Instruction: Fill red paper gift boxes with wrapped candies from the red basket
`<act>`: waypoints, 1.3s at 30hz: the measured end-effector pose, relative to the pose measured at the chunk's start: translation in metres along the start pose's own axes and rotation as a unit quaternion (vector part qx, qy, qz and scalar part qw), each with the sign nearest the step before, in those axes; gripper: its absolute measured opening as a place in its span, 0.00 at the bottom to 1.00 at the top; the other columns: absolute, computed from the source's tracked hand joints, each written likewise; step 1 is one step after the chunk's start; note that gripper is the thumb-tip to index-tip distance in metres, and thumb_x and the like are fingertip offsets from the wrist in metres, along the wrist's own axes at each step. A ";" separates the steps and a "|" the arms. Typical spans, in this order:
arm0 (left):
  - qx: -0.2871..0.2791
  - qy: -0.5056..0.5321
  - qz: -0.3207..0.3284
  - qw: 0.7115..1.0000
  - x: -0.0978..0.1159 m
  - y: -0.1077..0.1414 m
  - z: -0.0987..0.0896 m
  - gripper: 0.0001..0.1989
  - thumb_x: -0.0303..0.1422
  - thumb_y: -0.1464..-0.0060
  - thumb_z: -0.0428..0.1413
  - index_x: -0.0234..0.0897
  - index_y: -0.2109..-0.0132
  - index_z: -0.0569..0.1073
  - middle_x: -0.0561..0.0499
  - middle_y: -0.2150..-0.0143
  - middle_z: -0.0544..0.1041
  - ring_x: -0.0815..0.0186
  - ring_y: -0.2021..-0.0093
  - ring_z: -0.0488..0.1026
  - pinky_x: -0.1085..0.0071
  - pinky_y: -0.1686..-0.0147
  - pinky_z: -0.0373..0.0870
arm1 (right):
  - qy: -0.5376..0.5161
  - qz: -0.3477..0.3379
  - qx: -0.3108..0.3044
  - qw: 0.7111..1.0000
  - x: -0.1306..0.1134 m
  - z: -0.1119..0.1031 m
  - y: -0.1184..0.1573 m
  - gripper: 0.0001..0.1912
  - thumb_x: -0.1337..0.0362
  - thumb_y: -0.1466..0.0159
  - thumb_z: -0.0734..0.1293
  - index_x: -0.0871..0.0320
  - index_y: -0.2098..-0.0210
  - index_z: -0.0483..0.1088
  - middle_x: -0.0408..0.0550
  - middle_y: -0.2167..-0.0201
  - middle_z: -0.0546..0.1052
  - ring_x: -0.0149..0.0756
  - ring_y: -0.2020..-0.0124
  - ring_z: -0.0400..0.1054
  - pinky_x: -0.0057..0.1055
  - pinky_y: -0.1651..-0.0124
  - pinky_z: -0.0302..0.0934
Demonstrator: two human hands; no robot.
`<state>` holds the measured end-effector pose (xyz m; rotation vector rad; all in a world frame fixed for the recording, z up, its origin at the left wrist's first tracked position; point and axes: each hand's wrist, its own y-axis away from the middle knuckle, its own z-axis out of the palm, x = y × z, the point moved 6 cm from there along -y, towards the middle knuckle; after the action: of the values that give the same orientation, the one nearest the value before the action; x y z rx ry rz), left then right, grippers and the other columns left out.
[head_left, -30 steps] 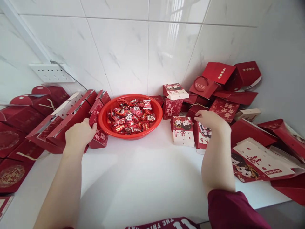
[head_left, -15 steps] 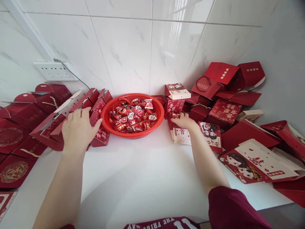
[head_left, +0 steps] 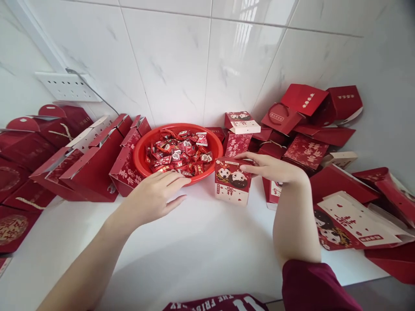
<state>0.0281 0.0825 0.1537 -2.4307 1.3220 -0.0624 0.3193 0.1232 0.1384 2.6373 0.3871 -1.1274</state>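
Observation:
My right hand [head_left: 269, 166] grips the upper right edge of a red and white gift box [head_left: 231, 181] printed with two cartoon faces. The box is upright, at the right of a red plastic basin [head_left: 140, 166]. Wrapped candies [head_left: 181, 151] fill the basin. My left hand [head_left: 158, 194] is in front of the basin, its fingers stretched out and holding nothing. Its fingertips overlap the basin's front rim in the picture; I cannot tell whether they touch it. Another patterned box [head_left: 272, 192] stands partly hidden behind my right forearm.
Red gift boxes [head_left: 97, 172] line the left side, with rope-handled ones [head_left: 22, 181] beyond. At the right lies a heap of red boxes [head_left: 304, 149] and a flattened-looking carton [head_left: 356, 220]. A white tiled wall [head_left: 171, 65] with a socket strip [head_left: 69, 86] closes the back of the white table [head_left: 194, 242].
My right hand has brought the cartoon-face box from the right-hand group toward the basin. My left hand has left the boxes at the left and moved right, in front of the basin.

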 end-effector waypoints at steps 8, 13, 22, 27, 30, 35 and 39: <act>-0.063 0.026 -0.038 0.997 -0.015 0.004 0.008 0.16 0.38 0.34 0.50 0.35 0.47 0.74 0.45 0.53 0.78 0.55 0.55 0.75 0.58 0.54 0.69 | 0.056 0.055 0.071 0.994 0.002 -0.001 -0.002 0.21 0.43 0.38 0.65 0.54 0.60 0.66 0.52 0.58 0.76 0.44 0.63 0.73 0.41 0.62 0.68; -0.078 0.046 -0.061 0.994 -0.016 0.004 0.007 0.15 0.38 0.35 0.51 0.37 0.48 0.75 0.46 0.55 0.79 0.55 0.56 0.75 0.59 0.55 0.69 | -0.019 0.112 0.017 0.993 0.028 0.005 -0.017 0.26 0.38 0.42 0.67 0.54 0.70 0.58 0.47 0.67 0.72 0.38 0.69 0.71 0.34 0.69 0.66; -0.048 0.136 -0.203 0.968 -0.026 0.007 0.000 0.19 0.46 0.35 0.49 0.42 0.45 0.72 0.47 0.45 0.76 0.53 0.46 0.74 0.60 0.48 0.69 | 0.227 -0.024 0.218 0.949 -0.033 -0.020 0.040 0.23 0.44 0.44 0.71 0.55 0.62 0.64 0.48 0.60 0.74 0.39 0.65 0.68 0.34 0.66 0.62; -0.057 0.381 -0.309 0.870 -0.023 0.012 0.006 0.24 0.50 0.33 0.45 0.46 0.36 0.65 0.51 0.46 0.78 0.59 0.46 0.74 0.65 0.47 0.70 | 0.218 -0.187 0.215 0.933 -0.085 0.005 0.070 0.40 0.49 0.42 0.73 0.54 0.37 0.55 0.54 0.42 0.69 0.46 0.50 0.69 0.38 0.55 0.68; -0.107 0.398 -0.328 0.850 -0.022 0.017 0.012 0.28 0.52 0.33 0.40 0.45 0.35 0.66 0.50 0.52 0.81 0.54 0.44 0.74 0.59 0.42 0.66 | 0.239 -0.243 0.195 0.920 -0.105 0.022 0.080 0.39 0.51 0.38 0.71 0.53 0.34 0.53 0.55 0.41 0.68 0.47 0.46 0.68 0.38 0.52 0.69; -0.113 0.510 -0.339 0.783 -0.021 0.021 0.018 0.34 0.55 0.34 0.38 0.46 0.28 0.53 0.49 0.42 0.76 0.53 0.40 0.71 0.58 0.41 0.66 | 0.302 -0.312 0.229 0.871 -0.136 0.051 0.096 0.30 0.58 0.34 0.68 0.55 0.36 0.58 0.55 0.42 0.69 0.46 0.47 0.69 0.39 0.52 0.71; -0.082 0.606 -0.334 0.717 -0.019 0.020 0.015 0.34 0.54 0.34 0.40 0.51 0.27 0.43 0.46 0.36 0.70 0.54 0.42 0.73 0.56 0.45 0.72 | 0.326 -0.380 0.224 0.836 -0.153 0.076 0.099 0.25 0.67 0.32 0.66 0.54 0.37 0.61 0.52 0.47 0.74 0.42 0.52 0.72 0.38 0.54 0.71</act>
<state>0.0046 0.0931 0.1356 -2.8792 0.6031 -2.0819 0.1996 -0.0159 0.2114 3.3478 1.5889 -0.4095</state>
